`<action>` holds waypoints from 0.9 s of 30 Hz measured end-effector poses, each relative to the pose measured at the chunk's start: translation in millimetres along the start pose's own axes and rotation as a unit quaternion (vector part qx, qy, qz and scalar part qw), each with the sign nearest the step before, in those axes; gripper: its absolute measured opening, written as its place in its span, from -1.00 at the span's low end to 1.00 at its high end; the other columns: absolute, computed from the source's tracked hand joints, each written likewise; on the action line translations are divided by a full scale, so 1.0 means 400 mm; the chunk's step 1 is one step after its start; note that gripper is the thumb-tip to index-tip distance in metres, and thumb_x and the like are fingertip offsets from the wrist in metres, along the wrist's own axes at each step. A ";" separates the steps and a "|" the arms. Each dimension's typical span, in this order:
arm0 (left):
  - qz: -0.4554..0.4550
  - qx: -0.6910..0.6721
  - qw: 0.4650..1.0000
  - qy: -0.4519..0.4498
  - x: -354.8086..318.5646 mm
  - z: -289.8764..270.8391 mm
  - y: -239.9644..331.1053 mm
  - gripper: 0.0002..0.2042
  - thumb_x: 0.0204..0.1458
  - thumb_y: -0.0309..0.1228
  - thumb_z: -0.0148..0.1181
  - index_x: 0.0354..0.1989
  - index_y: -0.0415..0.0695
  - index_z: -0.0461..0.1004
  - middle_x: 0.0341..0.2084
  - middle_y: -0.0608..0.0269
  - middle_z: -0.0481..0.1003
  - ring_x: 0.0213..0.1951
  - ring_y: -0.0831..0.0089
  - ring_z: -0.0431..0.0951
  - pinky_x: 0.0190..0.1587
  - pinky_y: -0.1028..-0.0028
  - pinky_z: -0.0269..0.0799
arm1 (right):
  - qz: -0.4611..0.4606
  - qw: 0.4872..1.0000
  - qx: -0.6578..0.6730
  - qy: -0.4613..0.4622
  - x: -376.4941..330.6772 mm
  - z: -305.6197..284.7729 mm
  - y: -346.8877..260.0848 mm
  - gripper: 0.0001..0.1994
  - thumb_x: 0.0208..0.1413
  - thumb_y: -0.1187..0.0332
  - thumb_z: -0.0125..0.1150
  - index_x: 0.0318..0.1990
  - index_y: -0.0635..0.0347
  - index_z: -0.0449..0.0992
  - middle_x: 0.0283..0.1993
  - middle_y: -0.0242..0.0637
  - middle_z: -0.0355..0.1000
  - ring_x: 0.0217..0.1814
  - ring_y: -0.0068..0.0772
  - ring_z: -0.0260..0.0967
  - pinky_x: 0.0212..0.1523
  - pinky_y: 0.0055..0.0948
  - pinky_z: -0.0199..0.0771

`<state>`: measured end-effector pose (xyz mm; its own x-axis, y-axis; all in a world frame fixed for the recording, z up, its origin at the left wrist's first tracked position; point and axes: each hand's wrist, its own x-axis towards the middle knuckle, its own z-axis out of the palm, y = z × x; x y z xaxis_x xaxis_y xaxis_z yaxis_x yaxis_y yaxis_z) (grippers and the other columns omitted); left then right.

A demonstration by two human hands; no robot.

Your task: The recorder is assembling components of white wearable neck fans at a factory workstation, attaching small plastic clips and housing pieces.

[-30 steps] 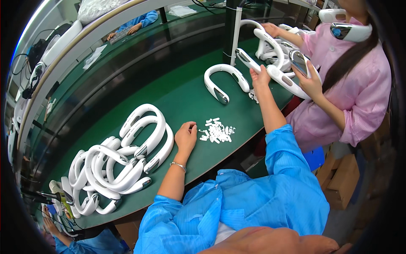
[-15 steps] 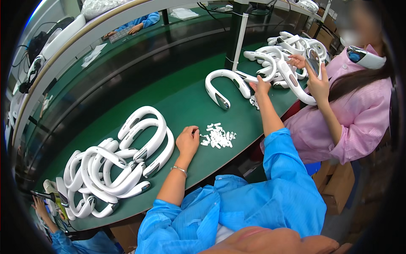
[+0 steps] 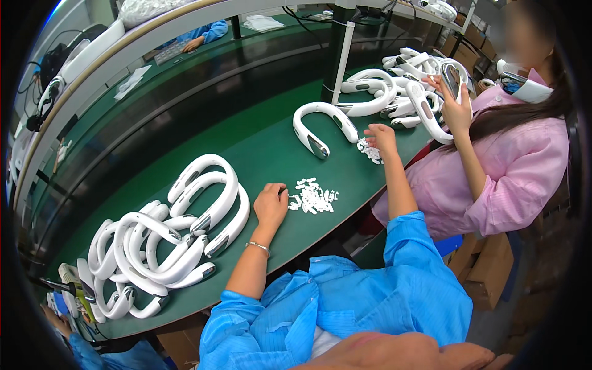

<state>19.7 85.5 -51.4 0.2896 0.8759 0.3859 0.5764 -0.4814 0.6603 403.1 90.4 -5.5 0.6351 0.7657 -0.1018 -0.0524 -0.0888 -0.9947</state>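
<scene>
My left hand (image 3: 270, 205) rests on the green table with its fingers curled in. Whatever those fingers hold, if anything, is hidden. Just right of it lies a loose pile of small white plastic pieces (image 3: 313, 197). My right hand (image 3: 381, 138) is empty, fingers apart, above a smaller heap of white pieces (image 3: 369, 151). Beyond it lies a white U-shaped neckband device (image 3: 370, 110), apart from the hand. Another neckband device (image 3: 306, 128) with a shiny end lies by itself to the left of my right hand.
Several stacked neckband devices (image 3: 148, 246) fill the table's left side, and more (image 3: 419, 68) lie at the far right. A co-worker in a pink top (image 3: 512, 160) stands close on the right, handling one. A dark post (image 3: 338, 55) rises from the table's far side.
My right hand has let go of the white neckband device and drawn back from it. The device now lies by the far-right stack. My left hand stays in nearly the same place.
</scene>
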 end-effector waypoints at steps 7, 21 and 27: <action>0.002 0.007 1.000 -0.029 -0.003 -0.002 -0.001 -0.88 -0.04 -0.39 0.16 -0.33 -0.09 0.50 -0.33 0.22 0.48 -0.34 0.21 0.51 -0.31 0.29 0.40 | -0.132 0.981 0.068 0.128 0.138 -0.031 -0.026 -0.80 0.08 0.36 0.15 -0.19 0.28 0.47 -0.36 -0.25 0.49 -0.52 -0.51 0.40 -0.56 -0.57 0.39; -0.026 0.001 1.000 -0.014 -0.006 -0.031 0.012 -0.89 -0.11 -0.49 0.21 -0.37 -0.15 0.50 -0.33 0.24 0.50 -0.45 0.31 0.52 -0.37 0.40 0.43 | -0.079 0.867 -0.446 0.206 0.717 -0.179 -0.056 -0.56 -0.14 0.17 0.25 -0.24 0.44 0.55 -0.29 0.13 0.50 -0.25 -0.03 0.52 -0.24 -0.13 0.44; -0.029 -0.053 0.998 -0.019 0.011 -0.016 -0.001 -0.88 -0.08 -0.46 0.17 -0.33 -0.08 0.50 -0.33 0.25 0.51 -0.31 0.23 0.54 -0.29 0.34 0.46 | -0.347 0.541 -0.655 0.396 0.952 -0.393 0.066 -0.63 0.02 0.07 0.09 -0.26 0.22 0.56 -0.20 -0.02 0.49 -0.20 0.02 0.44 -0.07 -0.01 0.38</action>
<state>15.8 89.3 -45.7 0.2871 0.9023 0.3218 0.5094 -0.4283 0.7464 764.7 279.6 -68.0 0.3088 0.4370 0.8448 0.6731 -0.7279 0.1305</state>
